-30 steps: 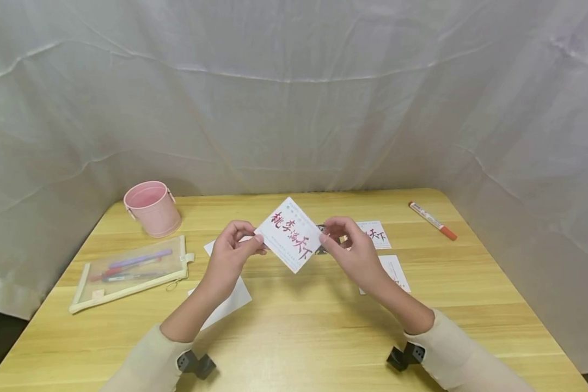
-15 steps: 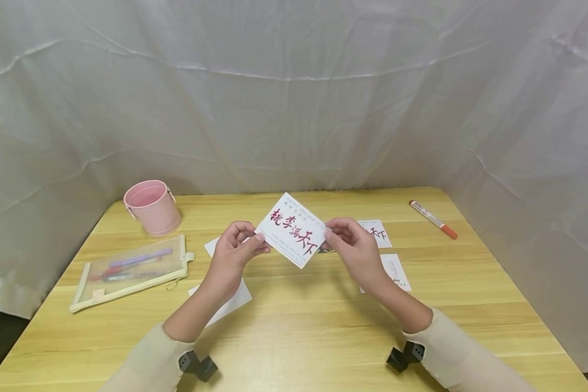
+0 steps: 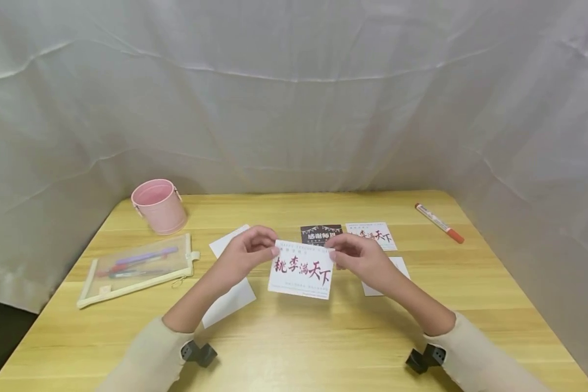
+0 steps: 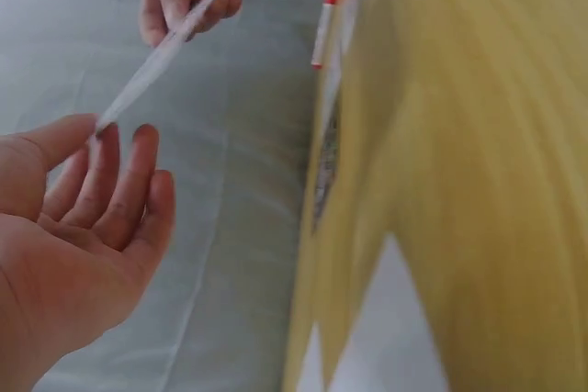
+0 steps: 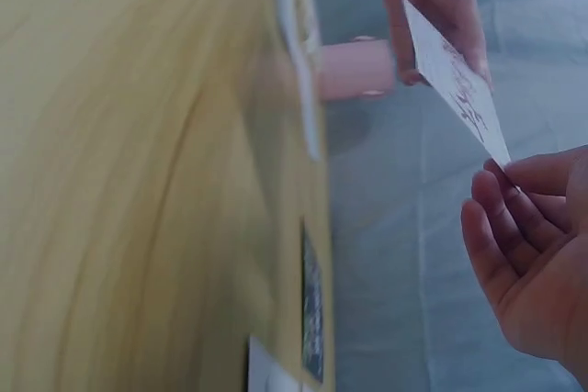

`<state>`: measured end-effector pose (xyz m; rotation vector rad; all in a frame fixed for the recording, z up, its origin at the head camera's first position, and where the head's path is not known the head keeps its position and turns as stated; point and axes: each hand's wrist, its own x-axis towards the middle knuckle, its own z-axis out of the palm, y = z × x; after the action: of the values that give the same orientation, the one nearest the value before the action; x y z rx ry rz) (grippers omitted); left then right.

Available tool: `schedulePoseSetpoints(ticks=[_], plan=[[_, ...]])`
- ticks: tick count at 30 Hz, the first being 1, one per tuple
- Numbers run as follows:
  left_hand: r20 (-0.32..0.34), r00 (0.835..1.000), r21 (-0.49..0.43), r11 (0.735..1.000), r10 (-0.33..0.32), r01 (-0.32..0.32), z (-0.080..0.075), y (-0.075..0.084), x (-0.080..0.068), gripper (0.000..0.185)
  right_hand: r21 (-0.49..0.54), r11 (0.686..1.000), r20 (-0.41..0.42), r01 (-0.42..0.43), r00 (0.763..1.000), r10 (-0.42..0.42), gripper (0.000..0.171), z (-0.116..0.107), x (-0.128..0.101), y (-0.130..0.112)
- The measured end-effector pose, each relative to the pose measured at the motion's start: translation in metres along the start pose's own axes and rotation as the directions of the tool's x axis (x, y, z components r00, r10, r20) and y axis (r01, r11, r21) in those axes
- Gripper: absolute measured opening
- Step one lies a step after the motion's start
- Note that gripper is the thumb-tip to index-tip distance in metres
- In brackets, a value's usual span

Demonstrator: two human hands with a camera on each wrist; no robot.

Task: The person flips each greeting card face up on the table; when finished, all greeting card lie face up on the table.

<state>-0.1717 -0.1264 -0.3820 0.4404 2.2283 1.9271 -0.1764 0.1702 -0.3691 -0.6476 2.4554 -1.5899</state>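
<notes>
A white greeting card (image 3: 301, 270) with red brush lettering hangs above the table between both hands. My left hand (image 3: 247, 251) pinches its upper left corner between thumb and fingertips, while my right hand (image 3: 361, 257) pinches the upper right corner. In the left wrist view the card (image 4: 147, 75) appears nearly edge-on; the right wrist view shows its lettered face (image 5: 455, 84). Just behind it lies a dark card (image 3: 320, 233) with white lettering, partly covered. A similar red-lettered card (image 3: 382, 235) and another white card (image 3: 400, 268) lie by the right hand, the latter partly hidden under the forearm.
White sheets of paper (image 3: 230, 305) lie beneath the left forearm. At the left are a pink bucket (image 3: 160, 209) and a mesh zip pouch (image 3: 137, 267) with several pens inside. A red-capped marker (image 3: 438, 222) lies at the back right, and a pale curtain (image 3: 294, 109) surrounds the table (image 3: 294, 348).
The held card has turned from a diamond slant to nearly level and come lower. The right hand has shifted slightly right and down, uncovering more of the dark card behind.
</notes>
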Motion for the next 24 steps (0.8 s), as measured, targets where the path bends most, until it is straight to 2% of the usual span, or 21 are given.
schedulePoseSetpoints(ticks=[3, 6, 12, 16, 20, 24], plan=[[0.057, 0.997, 0.062, 0.997, -0.049, 0.046, 0.005, -0.010, 0.002, 0.027, -0.036, 0.999, 0.055, -0.030, 0.998, 0.031, 0.018, -0.004, 0.000, 0.007], [0.092, 0.991, 0.127, 0.989, -0.093, 0.081, 0.012, -0.020, 0.007, 0.024, -0.113, 0.993, 0.096, -0.044, 0.994, 0.055, 0.019, -0.008, 0.002, 0.014], [0.144, 0.982, 0.288, 0.954, -0.122, 0.077, 0.028, -0.032, 0.030, 0.016, -0.310, 0.950, 0.121, -0.029, 0.990, 0.069, 0.019, -0.019, 0.009, 0.033], [0.165, 0.977, 0.430, 0.901, -0.137, 0.054, 0.035, -0.036, 0.044, 0.013, -0.414, 0.910, 0.127, -0.037, 0.987, 0.098, 0.021, -0.024, 0.019, 0.046], [0.186, 0.971, 0.573, 0.819, -0.150, 0.017, 0.041, -0.038, 0.055, 0.016, -0.515, 0.855, 0.115, -0.062, 0.983, 0.141, 0.020, -0.025, 0.026, 0.053], [0.204, 0.963, 0.668, 0.744, -0.174, -0.007, 0.046, -0.038, 0.062, 0.019, -0.608, 0.792, 0.109, -0.057, 0.982, 0.154, 0.019, -0.024, 0.028, 0.056]])
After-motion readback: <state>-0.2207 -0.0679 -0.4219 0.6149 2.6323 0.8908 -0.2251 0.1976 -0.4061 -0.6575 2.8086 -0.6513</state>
